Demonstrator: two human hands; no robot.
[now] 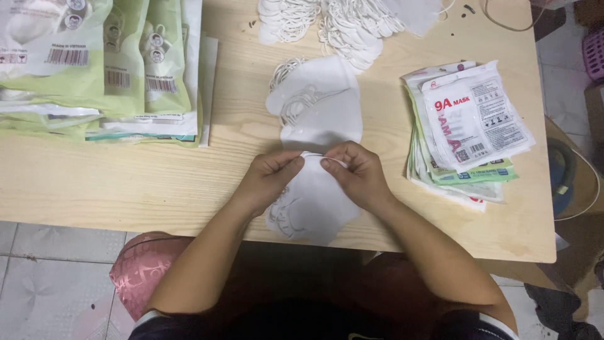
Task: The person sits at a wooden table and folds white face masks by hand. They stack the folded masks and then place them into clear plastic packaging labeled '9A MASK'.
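My left hand and my right hand meet at the near middle of the wooden table. Both pinch the top edge of a white face mask that lies flat under them, its ear loops showing at the lower left. Just beyond it lies another white face mask with its loops curled on top. My fingers are closed on the near mask's edge.
Stacks of green-and-white mask packages fill the far left. A pile of flat empty pouches sits at the right. Loose white masks are heaped at the far middle. A pink cushion shows below the table edge.
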